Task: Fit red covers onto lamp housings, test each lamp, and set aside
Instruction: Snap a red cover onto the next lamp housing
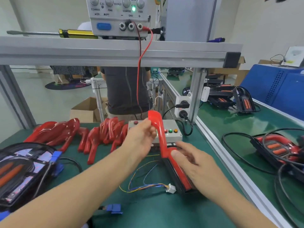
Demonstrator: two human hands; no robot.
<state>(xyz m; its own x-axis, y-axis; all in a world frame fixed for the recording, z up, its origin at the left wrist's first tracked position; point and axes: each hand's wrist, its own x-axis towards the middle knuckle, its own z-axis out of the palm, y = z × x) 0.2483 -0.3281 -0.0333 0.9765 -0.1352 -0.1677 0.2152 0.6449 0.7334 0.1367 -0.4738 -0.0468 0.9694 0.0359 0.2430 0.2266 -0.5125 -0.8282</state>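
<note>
A long red cover [162, 140] lies on a black lamp housing [176, 183] in the middle of the green mat. My left hand [141, 137] grips the cover's upper curved end. My right hand [195, 163] rests on the lower part of the cover and housing, thumb on the red surface. A bundle of thin coloured wires ends in a white connector [171, 189] lying beside the housing. Several loose red covers [92, 137] lie in a heap at the back left. Black housings [18, 175] with orange inserts are stacked at the left edge.
A grey test box [174, 132] with red, green and orange buttons sits behind the cover. A power supply [118, 17] stands on the shelf above, with a red lead hanging down. Finished lamps with black cables [279, 150] lie on the right conveyor. A person stands behind the bench.
</note>
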